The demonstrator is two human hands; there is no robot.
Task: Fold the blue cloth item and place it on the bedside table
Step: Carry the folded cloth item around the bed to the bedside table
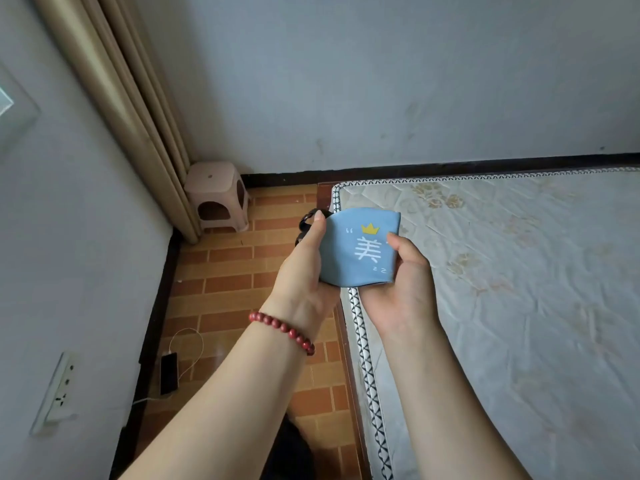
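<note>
A small blue cloth item point(360, 247), folded over with a yellow crown and white characters printed on its face, is held in the air above the bed's left edge. My left hand point(304, 271), with a red bead bracelet on its wrist, pinches the cloth's left side, thumb on top; a black strap point(306, 220) loops out behind that thumb. My right hand point(405, 289) cups the cloth's right and lower edge from below. A pale pink plastic stool point(218, 195) stands in the far corner of the room, apart from both hands.
A bare quilted mattress point(519, 289) fills the right side, with a patterned border along its left edge. Orange brick-pattern floor point(225, 282) runs between bed and wall. A phone point(169, 373) on a white cable lies on the floor. Beige curtains point(131, 109) hang at the left.
</note>
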